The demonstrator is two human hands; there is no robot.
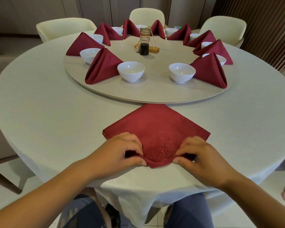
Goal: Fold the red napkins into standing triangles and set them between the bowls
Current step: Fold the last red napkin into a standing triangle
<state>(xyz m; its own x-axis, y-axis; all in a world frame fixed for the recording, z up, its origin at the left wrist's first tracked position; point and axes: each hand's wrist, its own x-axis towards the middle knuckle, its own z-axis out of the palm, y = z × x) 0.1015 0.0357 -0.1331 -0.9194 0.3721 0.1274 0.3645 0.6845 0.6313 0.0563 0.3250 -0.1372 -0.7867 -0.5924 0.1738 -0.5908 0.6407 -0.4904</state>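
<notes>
Both hands pinching the flat napkin's near corner

Left hand (122, 150) and right hand (202, 155) are gripping the red napkin (156, 127), lying diamond-wise on the white tablecloth (56, 116).

napkin (156, 129): flat on the tablecloth (48, 112), a corner pointing at the turntable (146, 94)
left hand (122, 149): pinches near edge
right hand (202, 156): pinches near edge
bowls (130, 71): ringed with folded napkins (102, 66)
</notes>
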